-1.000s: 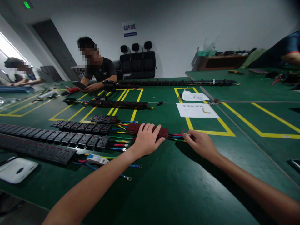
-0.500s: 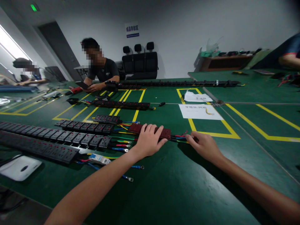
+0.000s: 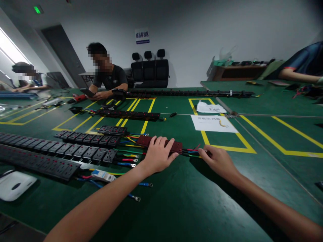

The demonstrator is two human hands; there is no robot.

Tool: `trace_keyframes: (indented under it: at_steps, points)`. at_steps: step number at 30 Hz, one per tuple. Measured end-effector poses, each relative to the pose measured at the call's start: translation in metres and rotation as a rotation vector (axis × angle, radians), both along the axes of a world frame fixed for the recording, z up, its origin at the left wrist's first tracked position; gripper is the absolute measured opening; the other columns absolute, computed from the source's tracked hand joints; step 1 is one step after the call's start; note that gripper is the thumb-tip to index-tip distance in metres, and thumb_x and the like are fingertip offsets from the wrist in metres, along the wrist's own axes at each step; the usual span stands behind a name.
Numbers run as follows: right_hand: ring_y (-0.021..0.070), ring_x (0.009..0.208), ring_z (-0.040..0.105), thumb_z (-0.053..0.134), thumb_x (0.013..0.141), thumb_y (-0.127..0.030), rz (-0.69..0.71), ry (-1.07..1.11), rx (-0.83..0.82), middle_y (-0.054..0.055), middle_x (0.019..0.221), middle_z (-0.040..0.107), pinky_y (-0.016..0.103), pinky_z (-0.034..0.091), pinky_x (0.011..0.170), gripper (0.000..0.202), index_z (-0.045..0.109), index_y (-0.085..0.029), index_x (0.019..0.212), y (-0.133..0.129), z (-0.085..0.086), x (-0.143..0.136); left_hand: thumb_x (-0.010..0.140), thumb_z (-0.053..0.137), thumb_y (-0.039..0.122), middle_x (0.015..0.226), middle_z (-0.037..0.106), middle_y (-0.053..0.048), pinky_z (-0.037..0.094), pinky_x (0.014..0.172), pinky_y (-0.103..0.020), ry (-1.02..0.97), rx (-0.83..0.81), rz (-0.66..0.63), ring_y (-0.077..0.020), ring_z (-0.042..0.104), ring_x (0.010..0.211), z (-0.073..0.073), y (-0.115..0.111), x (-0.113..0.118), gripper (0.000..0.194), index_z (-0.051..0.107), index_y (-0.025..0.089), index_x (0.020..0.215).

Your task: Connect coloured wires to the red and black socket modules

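My left hand (image 3: 159,153) lies over a dark red socket strip (image 3: 143,140), its fingers curled across the top and the thumb along the near side. Coloured wires (image 3: 189,152) come out of the strip's right end. My right hand (image 3: 219,160) is closed in a pinch on the far ends of these wires; the fingers partly hide the tips. Left of the red strip, black socket strips (image 3: 85,137) lie side by side, several with coloured leads ending in ring terminals (image 3: 133,160). A small white-and-blue breaker (image 3: 103,175) sits on the wires of the nearest black strip (image 3: 50,164).
Yellow tape outlines mark the green table (image 3: 176,201). Two paper sheets (image 3: 214,123) lie beyond my right hand. Further back are another black strip (image 3: 131,114) and a long rail (image 3: 189,93). A white device (image 3: 16,186) lies front left. Co-workers sit across and at the sides.
The view has shifted slightly, so the table items appear a little lower and further left. Both hands keep their hold on the socket strip and wires. At right, a co-worker's arm has come further into view.
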State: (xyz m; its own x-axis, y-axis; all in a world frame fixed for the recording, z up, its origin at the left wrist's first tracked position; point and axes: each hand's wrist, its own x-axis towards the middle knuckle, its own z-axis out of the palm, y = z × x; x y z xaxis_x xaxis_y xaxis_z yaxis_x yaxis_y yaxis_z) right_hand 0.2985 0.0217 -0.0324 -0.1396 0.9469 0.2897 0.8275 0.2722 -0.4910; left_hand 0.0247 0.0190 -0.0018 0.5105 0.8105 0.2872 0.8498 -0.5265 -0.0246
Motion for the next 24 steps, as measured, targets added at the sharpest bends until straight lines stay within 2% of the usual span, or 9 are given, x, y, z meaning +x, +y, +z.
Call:
trace_keyframes:
  at_steps: [5, 9, 13, 16, 19, 22, 24]
  points:
    - [0.0178, 0.052, 0.051, 0.042, 0.098, -0.06, -0.025, 0.009, -0.02, 0.002, 0.054, 0.055, 0.03, 0.024, 0.055, 0.051, 0.049, -0.025, 0.062, -0.001, 0.002, -0.003, 0.107, 0.035, 0.059, 0.138, 0.062, -0.016, 0.035, 0.117, -0.055, -0.004, 0.003, -0.002, -0.033, 0.054, 0.131, -0.001, 0.001, 0.0, 0.063, 0.051, 0.018, 0.152]
    - [0.019, 0.056, 0.054, 0.038, 0.1, -0.062, -0.114, 0.043, -0.042, 0.003, 0.058, 0.058, 0.029, 0.026, 0.056, 0.055, 0.051, -0.025, 0.062, -0.002, 0.006, -0.004, 0.107, 0.037, 0.058, 0.138, 0.062, -0.017, 0.037, 0.117, -0.056, -0.007, -0.01, 0.001, -0.0334, 0.055, 0.131, 0.001, 0.002, 0.0, 0.062, 0.052, 0.017, 0.152]
    - [0.0196, 0.059, 0.057, 0.045, 0.097, -0.059, -0.18, 0.115, -0.046, 0.002, 0.063, 0.063, 0.029, 0.029, 0.056, 0.046, 0.056, -0.025, 0.068, 0.002, 0.006, -0.002, 0.107, 0.039, 0.057, 0.138, 0.062, -0.016, 0.037, 0.117, -0.056, -0.007, -0.008, 0.002, -0.0335, 0.055, 0.13, 0.001, 0.002, 0.0, 0.061, 0.053, 0.017, 0.151]
    - [0.0186, 0.058, 0.056, 0.05, 0.094, -0.055, -0.117, 0.152, -0.044, 0.001, 0.062, 0.062, 0.028, 0.031, 0.056, 0.039, 0.057, -0.025, 0.071, 0.005, 0.004, 0.002, 0.106, 0.042, 0.056, 0.137, 0.063, -0.016, 0.038, 0.116, -0.056, -0.003, 0.006, 0.007, -0.0337, 0.056, 0.13, 0.0, 0.003, 0.0, 0.06, 0.054, 0.017, 0.15]
    - [0.0174, 0.057, 0.054, 0.051, 0.096, -0.055, -0.017, 0.17, -0.047, 0.0, 0.062, 0.061, 0.028, 0.033, 0.056, 0.04, 0.058, -0.024, 0.071, 0.006, 0.005, 0.008, 0.106, 0.042, 0.056, 0.137, 0.063, -0.016, 0.038, 0.116, -0.056, -0.008, 0.01, 0.007, -0.0334, 0.056, 0.13, 0.0, 0.003, 0.0, 0.06, 0.053, 0.018, 0.151]
    - [0.0168, 0.057, 0.053, 0.051, 0.097, -0.055, 0.082, 0.115, -0.089, 0.001, 0.062, 0.061, 0.028, 0.032, 0.056, 0.041, 0.058, -0.024, 0.072, 0.007, 0.008, 0.015, 0.106, 0.044, 0.056, 0.137, 0.063, -0.017, 0.038, 0.116, -0.057, -0.011, 0.009, 0.008, -0.0338, 0.057, 0.13, 0.0, 0.003, 0.0, 0.06, 0.053, 0.018, 0.151]
    - [0.0168, 0.058, 0.054, 0.052, 0.097, -0.053, 0.094, 0.042, -0.117, 0.001, 0.064, 0.063, 0.028, 0.03, 0.056, 0.039, 0.058, -0.024, 0.073, 0.007, 0.01, 0.018, 0.106, 0.044, 0.056, 0.138, 0.063, -0.017, 0.038, 0.116, -0.057, -0.009, 0.006, 0.011, -0.0341, 0.057, 0.13, 0.0, 0.004, 0.0, 0.06, 0.053, 0.018, 0.151]
